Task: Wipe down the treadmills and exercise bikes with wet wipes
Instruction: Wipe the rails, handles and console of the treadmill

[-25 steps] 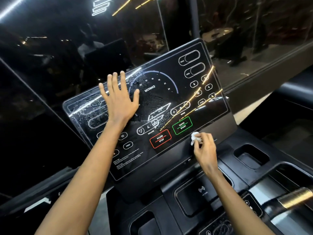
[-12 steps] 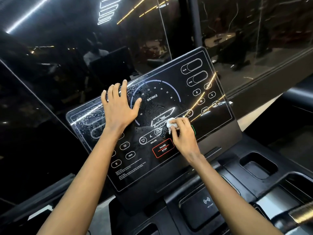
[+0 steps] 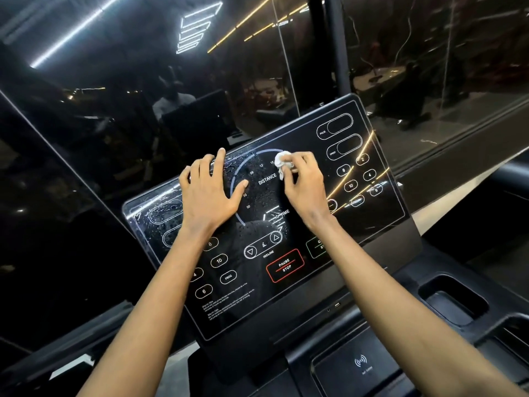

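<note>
Evidently we pinched the wipe [image 3: 282, 165], soft, light and balled small, in the fingertips of our right hand [image 3: 304, 186] against the upper middle of the slick, wet console [image 3: 372, 222], while our left hand [image 3: 210, 194] lay open and flat beside it.

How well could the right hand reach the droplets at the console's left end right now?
Probably not directly: the left hand lies flat on the console between the droplets and the right hand, which pinches the wipe. It would have to cross over or wait.
</note>
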